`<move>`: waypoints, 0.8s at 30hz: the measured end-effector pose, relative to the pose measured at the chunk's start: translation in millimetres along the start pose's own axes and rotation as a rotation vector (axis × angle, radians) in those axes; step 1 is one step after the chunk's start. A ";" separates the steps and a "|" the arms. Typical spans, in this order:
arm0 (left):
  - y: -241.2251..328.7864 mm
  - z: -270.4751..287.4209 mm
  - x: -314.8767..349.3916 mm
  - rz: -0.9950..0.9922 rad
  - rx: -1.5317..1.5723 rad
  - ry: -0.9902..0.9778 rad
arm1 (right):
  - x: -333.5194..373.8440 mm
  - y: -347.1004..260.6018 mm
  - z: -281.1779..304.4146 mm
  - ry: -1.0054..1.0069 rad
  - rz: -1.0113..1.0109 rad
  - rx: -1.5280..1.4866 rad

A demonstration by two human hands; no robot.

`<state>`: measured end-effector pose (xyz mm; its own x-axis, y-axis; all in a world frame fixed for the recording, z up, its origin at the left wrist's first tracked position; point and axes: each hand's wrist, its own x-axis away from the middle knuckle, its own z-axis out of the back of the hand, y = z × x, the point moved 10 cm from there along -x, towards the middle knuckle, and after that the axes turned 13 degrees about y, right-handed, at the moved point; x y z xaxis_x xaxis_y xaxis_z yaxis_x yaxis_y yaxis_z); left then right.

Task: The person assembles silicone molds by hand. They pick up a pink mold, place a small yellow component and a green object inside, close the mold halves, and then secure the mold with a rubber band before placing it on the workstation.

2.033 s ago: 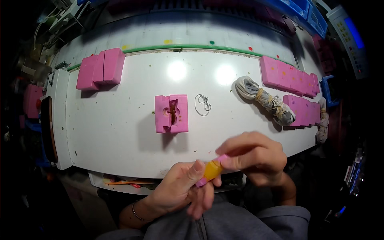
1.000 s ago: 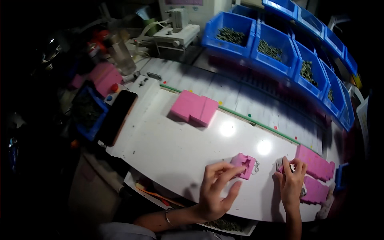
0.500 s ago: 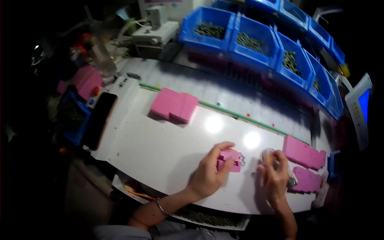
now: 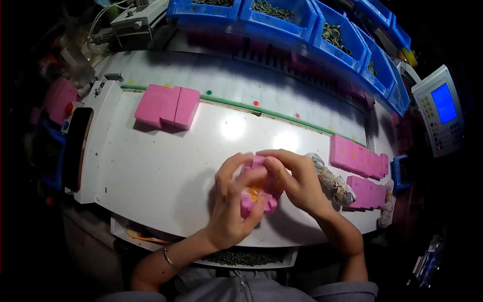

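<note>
Over the front middle of the white table, both hands meet around a small pink notched block (image 4: 269,205). My left hand (image 4: 229,204) wraps its near and left side, thumb along the front and fingers bent over the top. From the right, my right hand (image 4: 304,186) closes its thumb and fingers on the block's far and right part. A blurred yellow-orange patch (image 4: 254,193) shows between the fingers; its kind cannot be made out. Fingers cover much of the block. Just right of my right hand lies a bundle of pale cords (image 4: 329,178) tied with bands.
Pink blocks (image 4: 166,105) stand at back left, with more pink blocks (image 4: 357,156) at right. Blue bins (image 4: 282,27) of small metal parts line the back. A phone (image 4: 79,146) lies left, a keypad device (image 4: 443,110) right. An open drawer (image 4: 287,259) of small parts juts below the table edge.
My right hand has come left from beside the cord bundle to the pink block in my left hand. The small metal pieces at the block's edge are no longer visible. The view has shifted.
</note>
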<state>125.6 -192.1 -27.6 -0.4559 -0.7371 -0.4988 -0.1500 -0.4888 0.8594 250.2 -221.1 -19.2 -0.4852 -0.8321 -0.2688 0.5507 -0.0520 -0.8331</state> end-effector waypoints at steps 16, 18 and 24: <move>-26.8 -11.0 0.1 0.146 -0.208 -0.447 | 42.4 4.6 57.8 -0.089 0.153 0.635; -25.9 -9.8 -1.4 0.121 -0.200 -0.422 | 39.7 -44.8 34.3 -0.043 0.474 0.653; -24.8 -8.5 -4.5 0.111 -0.236 -0.409 | 50.2 -62.8 -23.8 -0.326 0.746 0.690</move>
<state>138.8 -180.6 -47.6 -0.7722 -0.5703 -0.2801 0.1007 -0.5451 0.8323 175.0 -246.5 8.1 0.2824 -0.8848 -0.3705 0.9485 0.3153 -0.0299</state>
